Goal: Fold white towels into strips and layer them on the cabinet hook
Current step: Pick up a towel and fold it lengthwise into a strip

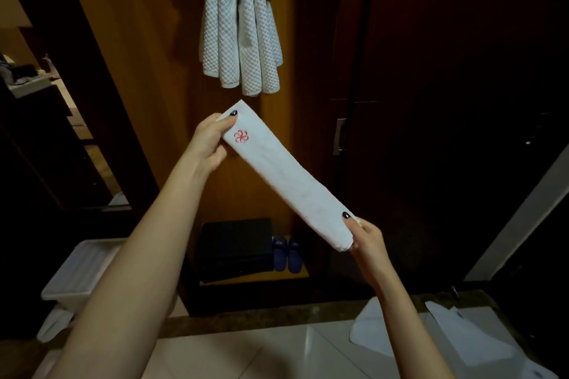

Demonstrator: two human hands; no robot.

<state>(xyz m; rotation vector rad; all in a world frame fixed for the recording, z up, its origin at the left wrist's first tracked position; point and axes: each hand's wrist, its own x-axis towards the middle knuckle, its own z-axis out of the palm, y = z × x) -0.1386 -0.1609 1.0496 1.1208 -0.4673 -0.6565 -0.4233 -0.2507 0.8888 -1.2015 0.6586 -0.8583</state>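
I hold a white towel (286,178) folded into a long narrow strip, stretched diagonally in the air in front of the cabinet. A small red flower emblem sits near its upper end. My left hand (211,141) pinches the upper left end, thumb on top. My right hand (365,238) pinches the lower right end. Above, several waffle-textured pale towels (240,34) hang bunched together from the top of the wooden cabinet panel (147,77); the hook itself is out of sight.
A dark cabinet door with a metal handle (340,135) stands at right. Low in the cabinet sit a black box (235,248) and blue slippers (286,252). A white basket (77,274) is at lower left. More white towels (431,335) lie on the floor at lower right.
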